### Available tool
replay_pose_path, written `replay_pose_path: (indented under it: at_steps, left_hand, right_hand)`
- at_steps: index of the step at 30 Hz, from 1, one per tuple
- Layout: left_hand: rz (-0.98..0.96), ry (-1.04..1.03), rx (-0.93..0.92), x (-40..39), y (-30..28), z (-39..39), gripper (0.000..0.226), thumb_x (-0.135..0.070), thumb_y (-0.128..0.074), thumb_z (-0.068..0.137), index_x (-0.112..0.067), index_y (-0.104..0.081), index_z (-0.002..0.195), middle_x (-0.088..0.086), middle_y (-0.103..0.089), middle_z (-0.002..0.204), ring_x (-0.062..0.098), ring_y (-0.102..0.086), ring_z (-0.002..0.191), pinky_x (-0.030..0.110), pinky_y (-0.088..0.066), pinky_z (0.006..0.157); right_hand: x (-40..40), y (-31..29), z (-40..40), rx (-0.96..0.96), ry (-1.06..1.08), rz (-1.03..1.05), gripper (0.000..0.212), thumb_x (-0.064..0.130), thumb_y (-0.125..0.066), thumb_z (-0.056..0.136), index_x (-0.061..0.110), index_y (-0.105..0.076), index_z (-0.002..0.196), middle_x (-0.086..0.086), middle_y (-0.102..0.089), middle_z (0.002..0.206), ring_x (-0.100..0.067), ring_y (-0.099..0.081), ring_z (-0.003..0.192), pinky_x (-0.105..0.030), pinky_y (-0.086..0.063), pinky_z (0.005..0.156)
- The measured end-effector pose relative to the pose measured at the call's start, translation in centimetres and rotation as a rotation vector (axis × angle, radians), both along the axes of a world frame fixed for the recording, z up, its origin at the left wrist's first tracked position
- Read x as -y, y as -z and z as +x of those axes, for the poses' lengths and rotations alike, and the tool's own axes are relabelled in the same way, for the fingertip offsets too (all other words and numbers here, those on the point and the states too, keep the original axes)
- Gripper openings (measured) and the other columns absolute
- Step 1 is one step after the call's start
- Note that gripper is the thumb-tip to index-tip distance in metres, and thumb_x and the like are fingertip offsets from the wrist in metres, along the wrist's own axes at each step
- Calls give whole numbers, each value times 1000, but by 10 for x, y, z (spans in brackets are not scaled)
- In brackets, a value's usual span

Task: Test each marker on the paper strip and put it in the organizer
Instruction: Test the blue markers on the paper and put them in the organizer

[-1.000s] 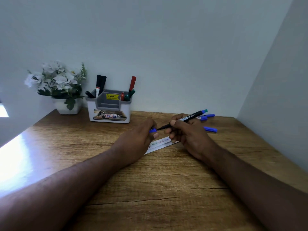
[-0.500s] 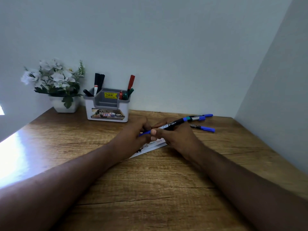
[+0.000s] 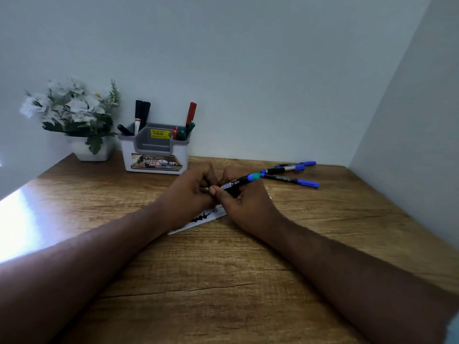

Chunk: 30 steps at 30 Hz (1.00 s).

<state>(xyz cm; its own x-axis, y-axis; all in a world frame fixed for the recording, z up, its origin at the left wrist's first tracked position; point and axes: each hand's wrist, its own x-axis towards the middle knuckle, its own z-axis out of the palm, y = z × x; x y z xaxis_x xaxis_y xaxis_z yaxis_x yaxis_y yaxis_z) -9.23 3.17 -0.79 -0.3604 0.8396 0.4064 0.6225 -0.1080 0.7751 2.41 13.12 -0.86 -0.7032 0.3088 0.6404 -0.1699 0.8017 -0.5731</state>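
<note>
My right hand [image 3: 244,202] grips a black marker [image 3: 238,182] with a teal-blue end pointing up to the right. My left hand [image 3: 191,192] is closed at the marker's near end, where the blue cap is hidden in the fingers. Both hands hover over the white paper strip [image 3: 198,219], which carries scribbles and lies on the wooden table [image 3: 223,281]. The white and grey organizer [image 3: 155,151] stands at the back, with black markers in its left part and red and green ones in its right. Several blue-capped markers [image 3: 293,175] lie at the back right.
A white pot of white flowers [image 3: 74,120] stands at the back left beside the organizer. Walls close the table at the back and right. A bright glare lies on the table's left side.
My hands have come together. The blue cap in my left hand has met the marker's tip and is now hidden. The marker has tilted flatter.
</note>
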Motion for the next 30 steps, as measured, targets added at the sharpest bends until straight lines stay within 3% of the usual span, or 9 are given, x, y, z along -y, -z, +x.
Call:
replay_pose_path:
  at_steps: [5, 8, 13, 16, 18, 20, 22, 27, 30]
  left_hand:
    - [1, 48, 68, 1, -1, 0, 33, 15, -61, 79, -10, -41, 86, 20, -54, 69, 14, -51, 60, 25, -41, 52]
    - [-28, 44, 10, 0, -2, 2, 36, 20, -57, 76, -7, -40, 92, 16, -51, 70, 7, -49, 57, 19, -40, 47]
    - [-4, 39, -9, 0, -2, 1, 35, 21, -59, 74, 2, -41, 97, 31, -53, 76, 13, -50, 62, 25, -39, 49]
    - [-2, 47, 44, 0, -4, 1, 39, 15, -64, 76, 0, -44, 106, 10, -56, 68, 6, -51, 58, 21, -42, 51]
    - [3, 65, 139, 2, -4, 2, 56, 6, -73, 75, -15, -45, 119, 1, -69, 82, 4, -65, 71, 22, -53, 59]
    - [46, 68, 241, 3, -3, 1, 68, -1, -77, 75, -25, -41, 128, 0, -70, 104, 7, -68, 84, 24, -57, 69]
    - [93, 30, 262, 3, -3, 3, 63, -7, -75, 80, -26, -42, 130, 1, -66, 113, 8, -63, 77, 22, -54, 62]
    - [269, -102, 432, 8, -14, -2, 31, -11, -64, 90, -20, -55, 119, 0, -68, 115, 17, -67, 89, 31, -55, 63]
    - [435, -159, 653, 15, -25, -13, 22, -1, -52, 94, -17, -60, 108, 6, -69, 113, 21, -63, 84, 36, -51, 62]
  right_hand:
    - [-2, 2, 1, -5, 25, 46, 23, 25, -63, 88, 39, -55, 72, 12, -61, 64, -9, -62, 64, -34, -51, 58]
    - [-3, 6, -1, 27, 30, 84, 9, 31, -60, 89, 27, -64, 82, 3, -68, 71, -14, -64, 69, -40, -52, 60]
    - [-3, 6, -5, 68, 47, 91, 21, 32, -58, 89, 16, -70, 87, 1, -69, 71, -13, -65, 69, -40, -52, 60]
    - [-2, 1, -3, 84, -15, 37, 15, 23, -61, 91, 27, -63, 77, 15, -63, 70, -5, -62, 68, -28, -49, 61]
    - [-3, -7, 1, 95, -54, -86, 20, 18, -60, 94, 34, -61, 82, 18, -63, 76, -3, -64, 72, -20, -49, 64]
    - [-8, -15, 4, 44, -54, -221, 14, 18, -57, 96, 27, -63, 87, 9, -67, 76, -3, -64, 64, -20, -49, 58]
    - [-15, -21, 6, 20, -12, -239, 8, 18, -56, 96, 16, -62, 92, -2, -68, 72, 1, -59, 56, -17, -44, 54]
    - [-16, -34, -7, 38, -73, -32, 13, 11, -65, 91, 21, -68, 96, 22, -69, 85, 5, -65, 73, -14, -51, 64]
    - [-19, -43, -24, 69, -24, 310, 29, 6, -61, 87, 17, -69, 113, 6, -72, 111, -8, -68, 101, -35, -55, 86]
